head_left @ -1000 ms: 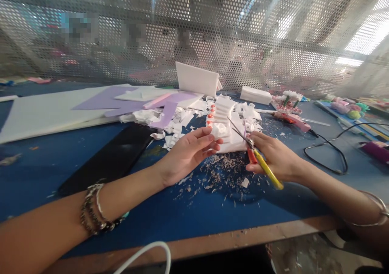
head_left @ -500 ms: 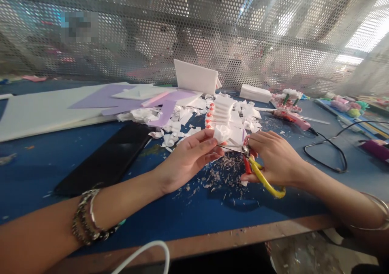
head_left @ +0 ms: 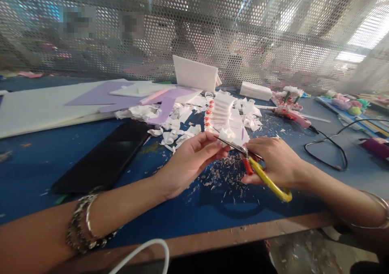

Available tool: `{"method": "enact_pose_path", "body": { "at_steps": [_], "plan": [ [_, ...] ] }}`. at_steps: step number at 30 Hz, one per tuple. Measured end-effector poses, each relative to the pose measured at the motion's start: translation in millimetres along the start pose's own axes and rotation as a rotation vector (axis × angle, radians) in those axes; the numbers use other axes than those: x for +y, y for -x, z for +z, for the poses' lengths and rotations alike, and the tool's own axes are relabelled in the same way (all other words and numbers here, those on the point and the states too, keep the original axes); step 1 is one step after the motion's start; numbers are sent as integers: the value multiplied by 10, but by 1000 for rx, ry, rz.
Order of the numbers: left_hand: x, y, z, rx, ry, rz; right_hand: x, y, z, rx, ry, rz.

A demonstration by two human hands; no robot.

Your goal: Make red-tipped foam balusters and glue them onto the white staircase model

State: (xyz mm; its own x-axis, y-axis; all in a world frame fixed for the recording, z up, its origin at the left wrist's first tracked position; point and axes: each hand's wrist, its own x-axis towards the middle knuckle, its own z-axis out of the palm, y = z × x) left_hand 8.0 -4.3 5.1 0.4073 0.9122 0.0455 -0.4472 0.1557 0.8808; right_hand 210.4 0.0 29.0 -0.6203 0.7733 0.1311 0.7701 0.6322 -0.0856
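Note:
Between the thumb and fingers of my left hand [head_left: 194,154] is a small white paper piece [head_left: 227,134], folded or curled; its exact shape is hard to make out. My right hand [head_left: 273,160] grips scissors [head_left: 269,180] with yellow and red handles. Their blades point left and lie across the paper at my left fingertips, slightly parted. Behind my hands stands a row of white folded pieces [head_left: 223,107] with red dots along the left side. Tiny paper clippings [head_left: 225,177] are scattered on the blue table [head_left: 188,221] below.
White paper scraps [head_left: 179,124] lie around the row. Purple sheets [head_left: 91,97] and large white sheets [head_left: 30,108] are at the left, beside a black flat object [head_left: 106,156]. A pink glue gun [head_left: 299,119] with a black cord is right. A perforated metal screen [head_left: 194,31] stands behind.
The scissors have tilted, with the tips higher and the yellow handle lower right. The blades now reach further across the paper. My left hand has shifted slightly right.

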Motion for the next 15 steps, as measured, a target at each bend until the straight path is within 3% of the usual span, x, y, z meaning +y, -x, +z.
{"method": "enact_pose_path", "body": {
  "at_steps": [15],
  "plan": [
    [-4, -24, 3, 65, -6, -30, -37, 39, -21, -27, 89, 111]
  ]
}}
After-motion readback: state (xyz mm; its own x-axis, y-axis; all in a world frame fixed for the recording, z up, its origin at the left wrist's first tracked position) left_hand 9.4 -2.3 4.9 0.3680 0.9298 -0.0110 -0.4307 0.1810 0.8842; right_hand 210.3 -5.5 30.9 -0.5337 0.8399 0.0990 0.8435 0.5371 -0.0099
